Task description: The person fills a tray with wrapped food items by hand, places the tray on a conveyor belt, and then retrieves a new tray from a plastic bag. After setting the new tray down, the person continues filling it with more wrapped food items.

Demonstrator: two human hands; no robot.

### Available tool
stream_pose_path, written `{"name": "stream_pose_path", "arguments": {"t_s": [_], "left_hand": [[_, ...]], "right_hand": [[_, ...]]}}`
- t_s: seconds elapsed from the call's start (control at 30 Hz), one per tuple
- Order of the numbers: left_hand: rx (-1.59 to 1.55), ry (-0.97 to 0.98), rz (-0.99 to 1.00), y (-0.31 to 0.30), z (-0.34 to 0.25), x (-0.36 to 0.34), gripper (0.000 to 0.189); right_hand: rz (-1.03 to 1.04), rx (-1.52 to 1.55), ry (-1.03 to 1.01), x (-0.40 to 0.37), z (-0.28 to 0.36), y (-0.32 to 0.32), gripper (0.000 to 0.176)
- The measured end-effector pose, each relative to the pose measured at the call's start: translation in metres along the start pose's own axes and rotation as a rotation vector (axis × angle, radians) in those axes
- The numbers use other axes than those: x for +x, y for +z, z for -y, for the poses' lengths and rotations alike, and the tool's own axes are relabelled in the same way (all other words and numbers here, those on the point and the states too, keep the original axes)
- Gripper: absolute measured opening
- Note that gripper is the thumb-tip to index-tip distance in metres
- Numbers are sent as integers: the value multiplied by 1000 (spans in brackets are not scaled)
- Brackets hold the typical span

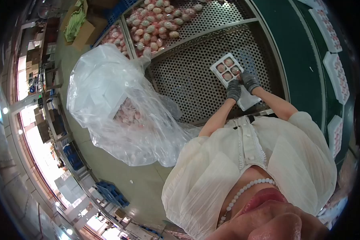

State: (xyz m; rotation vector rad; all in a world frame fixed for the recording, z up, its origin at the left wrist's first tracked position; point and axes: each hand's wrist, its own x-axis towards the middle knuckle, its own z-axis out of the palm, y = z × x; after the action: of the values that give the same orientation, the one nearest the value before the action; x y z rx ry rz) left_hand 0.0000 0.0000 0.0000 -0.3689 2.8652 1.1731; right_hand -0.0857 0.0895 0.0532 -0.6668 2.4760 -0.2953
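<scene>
A white foam tray (pixel 218 77) lies tilted on the perforated metal surface (pixel 188 76). Several round, reddish wrapped items (pixel 227 76) sit in its compartments. My left hand (pixel 233 90), in a grey glove, is at the tray's near edge. My right hand (pixel 250 81), also gloved in grey, touches the near right corner, beside one of the round items. The fingers of both hands look bent at that edge, but their grip is too small to make out. Under and beside my hands another white foam piece (pixel 247 101) lies near the metal edge.
Many wrapped round items (pixel 156 24) lie in the far metal section. A large clear plastic bag (pixel 108 108) of white trays stands at the left. Filled trays (pixel 335 76) line the green conveyor (pixel 296 48) at the right. An open carton (pixel 78 24) is at the far left.
</scene>
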Motion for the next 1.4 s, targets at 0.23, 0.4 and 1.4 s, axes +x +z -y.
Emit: {"name": "stream_pose_path", "arguments": {"t_s": [0.23,0.4,1.4], "left_hand": [[86,-38,114,-1,0,4,21],[-90,4,47,-11,10,-1,21],[528,-164,-182,-257,163,317,55]], "right_hand": [[73,-162,-50,-1,26,-23,18],[168,6,97,25,11,-6,18],[-222,19,-62,252,49,-122,43]]}}
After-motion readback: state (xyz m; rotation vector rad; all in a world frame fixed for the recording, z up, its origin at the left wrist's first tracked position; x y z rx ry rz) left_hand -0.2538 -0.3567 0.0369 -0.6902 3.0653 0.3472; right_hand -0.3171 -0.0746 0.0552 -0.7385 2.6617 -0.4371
